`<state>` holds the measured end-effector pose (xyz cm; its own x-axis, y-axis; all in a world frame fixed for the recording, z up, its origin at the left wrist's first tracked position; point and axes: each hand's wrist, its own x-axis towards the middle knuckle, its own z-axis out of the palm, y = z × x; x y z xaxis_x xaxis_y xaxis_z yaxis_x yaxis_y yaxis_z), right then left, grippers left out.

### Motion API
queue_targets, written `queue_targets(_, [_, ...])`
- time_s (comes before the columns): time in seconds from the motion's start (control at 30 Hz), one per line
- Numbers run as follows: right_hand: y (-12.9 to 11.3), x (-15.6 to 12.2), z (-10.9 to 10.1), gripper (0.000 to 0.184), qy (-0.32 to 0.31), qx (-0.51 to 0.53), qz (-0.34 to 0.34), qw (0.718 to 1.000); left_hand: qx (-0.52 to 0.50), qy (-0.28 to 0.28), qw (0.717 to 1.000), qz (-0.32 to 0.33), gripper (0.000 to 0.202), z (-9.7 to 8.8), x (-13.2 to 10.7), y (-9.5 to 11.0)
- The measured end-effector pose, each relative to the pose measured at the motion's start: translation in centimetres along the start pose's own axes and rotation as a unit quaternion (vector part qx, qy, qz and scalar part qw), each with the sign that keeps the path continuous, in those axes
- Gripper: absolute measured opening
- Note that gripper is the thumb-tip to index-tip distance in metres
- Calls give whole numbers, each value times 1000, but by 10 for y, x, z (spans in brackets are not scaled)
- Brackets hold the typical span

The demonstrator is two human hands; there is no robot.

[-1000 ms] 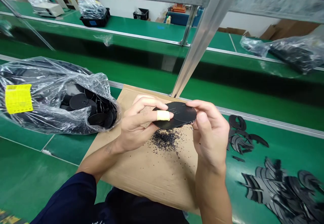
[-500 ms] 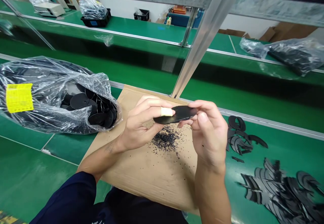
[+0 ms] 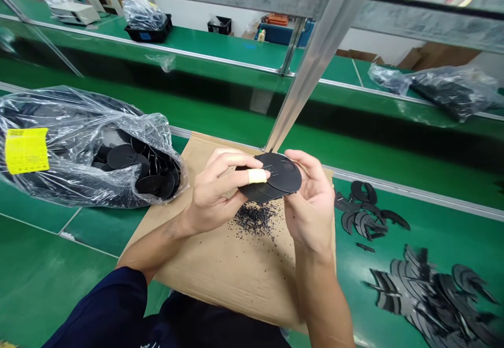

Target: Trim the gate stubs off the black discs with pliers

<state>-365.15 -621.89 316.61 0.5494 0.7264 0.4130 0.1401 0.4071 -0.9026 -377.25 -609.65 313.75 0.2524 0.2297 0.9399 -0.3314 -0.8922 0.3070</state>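
Observation:
Between my hands is a flat black disc (image 3: pixel 281 176), with curved lines on its face, held above a sheet of brown cardboard (image 3: pixel 220 269). My left hand (image 3: pixel 222 190) pinches its left side, fingers on top and thumb below; one finger wears a pale yellow wrap (image 3: pixel 257 176). My right hand (image 3: pixel 313 201) grips the right edge with thumb and fingers. Under the disc, a heap of small black crumbs (image 3: pixel 255 219) lies scattered on the cardboard.
At left lies a clear plastic bag (image 3: pixel 79 143) of black discs with a yellow label (image 3: pixel 27 150). Curved black pieces (image 3: pixel 437 295) are piled on the green table at right, with a smaller group (image 3: pixel 366 214) behind. A metal post (image 3: pixel 307 64) rises beyond my hands.
The disc has tilted so that its marked face now shows, where before it was nearly edge-on. My right hand has moved left and closed around its edge.

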Motion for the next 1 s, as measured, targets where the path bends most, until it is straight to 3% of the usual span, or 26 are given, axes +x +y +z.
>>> queue_targets(0.2, [4, 1, 2, 44, -1, 36, 22, 999, 30, 16, 999, -4, 35, 0, -1, 0])
queue_targets(0.37, [5, 1, 0, 43, -3, 33, 21, 999, 38, -6, 999, -9, 22, -1, 0, 0])
queue_targets(0.57, [6, 2, -1, 45, 10, 14, 20, 1000, 39, -8, 999, -19, 25, -1, 0, 0])
queue_targets(0.73, [3, 2, 1, 43, 5, 62, 35, 997, 36, -6, 999, -17, 20, -1, 0, 0])
queue_targets(1.0, [6, 1, 8, 37, 48, 114, 63, 990, 11, -8, 1000, -27, 16, -1, 0, -1])
